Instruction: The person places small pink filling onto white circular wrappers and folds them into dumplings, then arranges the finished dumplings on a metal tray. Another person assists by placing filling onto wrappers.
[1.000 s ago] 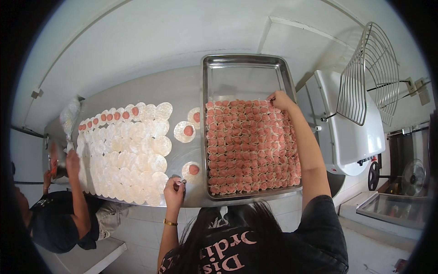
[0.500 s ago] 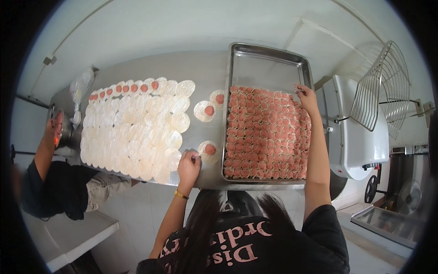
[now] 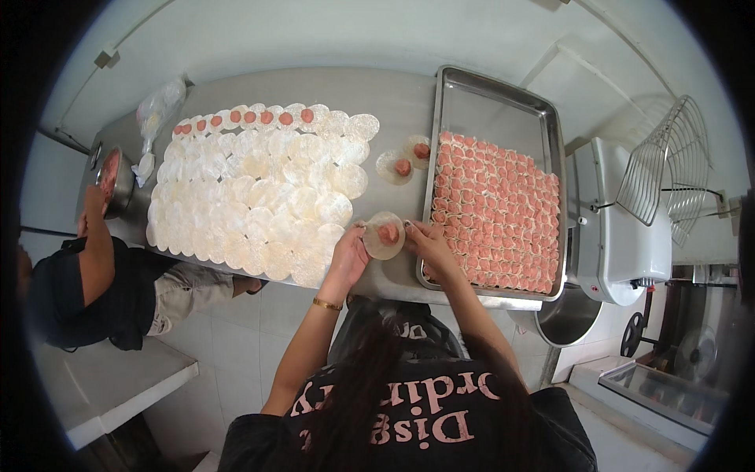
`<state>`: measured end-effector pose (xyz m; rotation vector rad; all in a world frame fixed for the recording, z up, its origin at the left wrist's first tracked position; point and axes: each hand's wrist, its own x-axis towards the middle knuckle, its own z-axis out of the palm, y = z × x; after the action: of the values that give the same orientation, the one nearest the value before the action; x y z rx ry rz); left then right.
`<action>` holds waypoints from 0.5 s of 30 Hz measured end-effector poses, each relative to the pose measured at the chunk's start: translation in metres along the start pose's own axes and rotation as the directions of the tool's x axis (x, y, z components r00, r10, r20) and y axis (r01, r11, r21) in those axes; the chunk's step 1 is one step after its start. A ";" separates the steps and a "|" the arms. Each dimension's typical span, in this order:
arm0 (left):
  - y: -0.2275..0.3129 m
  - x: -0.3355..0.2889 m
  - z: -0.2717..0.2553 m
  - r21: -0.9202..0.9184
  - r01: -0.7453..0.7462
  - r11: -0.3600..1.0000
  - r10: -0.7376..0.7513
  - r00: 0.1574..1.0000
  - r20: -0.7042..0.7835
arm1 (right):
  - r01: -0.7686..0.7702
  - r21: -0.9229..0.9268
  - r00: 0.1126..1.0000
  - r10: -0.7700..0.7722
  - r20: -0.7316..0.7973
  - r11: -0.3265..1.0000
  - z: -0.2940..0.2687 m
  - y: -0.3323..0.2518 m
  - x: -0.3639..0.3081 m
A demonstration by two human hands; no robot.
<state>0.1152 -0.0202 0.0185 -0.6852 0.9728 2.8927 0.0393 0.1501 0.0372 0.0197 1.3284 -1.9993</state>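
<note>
A round, pale dumpling wrapper (image 3: pixel 373 246) with a lump of pink meat filling (image 3: pixel 388 231) on it is between my hands, above the table's front part. My left hand (image 3: pixel 350 256) pinches its left edge. My right hand (image 3: pixel 429 242) is closed at the opposite edge, fingertips against the wrapper. Two more wrappers with filling, one of them a nearer wrapper (image 3: pixel 391 175), lie beyond my hands. To the right, a deep metal tray (image 3: pixel 503 82) holds rows of filled dumplings (image 3: pixel 495 212), with bare metal at its far end.
Overlapping wrappers (image 3: pixel 259 197) cover the table's left part; the far row carries meat lumps. At far left, a co-worker's hand (image 3: pixel 96 198) reaches into a metal bowl (image 3: pixel 119 189) of meat beside a plastic bag (image 3: pixel 160 114). A white machine (image 3: pixel 617 212) with wire guard stands right of the tray.
My right hand has come from the tray's far right side back to the wrapper's right edge. The wrapper, earlier beside my left hand near the table's front, is now held between both hands.
</note>
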 end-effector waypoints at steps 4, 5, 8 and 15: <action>0.008 -0.003 -0.004 0.159 0.056 0.986 -0.052 0.998 -0.026 | -0.057 -0.015 0.994 0.055 -0.097 0.998 0.010 0.019 -0.002; 0.009 -0.004 -0.007 0.193 0.063 0.979 -0.061 0.998 -0.017 | -0.031 -0.074 0.988 0.019 -0.153 0.997 0.013 0.023 -0.003; 0.005 -0.008 -0.012 0.790 0.035 0.612 0.057 0.994 -0.088 | 0.015 -0.646 0.946 -0.219 -0.237 0.763 0.021 0.030 -0.007; -0.002 -0.015 -0.020 0.894 -0.012 0.448 0.075 0.997 -0.024 | -0.019 -0.861 0.908 -0.351 -0.228 0.508 0.038 0.049 -0.010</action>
<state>0.1370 -0.0286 0.0092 -0.6033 2.2495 1.8365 0.0888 0.1150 0.0197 -0.2092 2.5603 -1.2766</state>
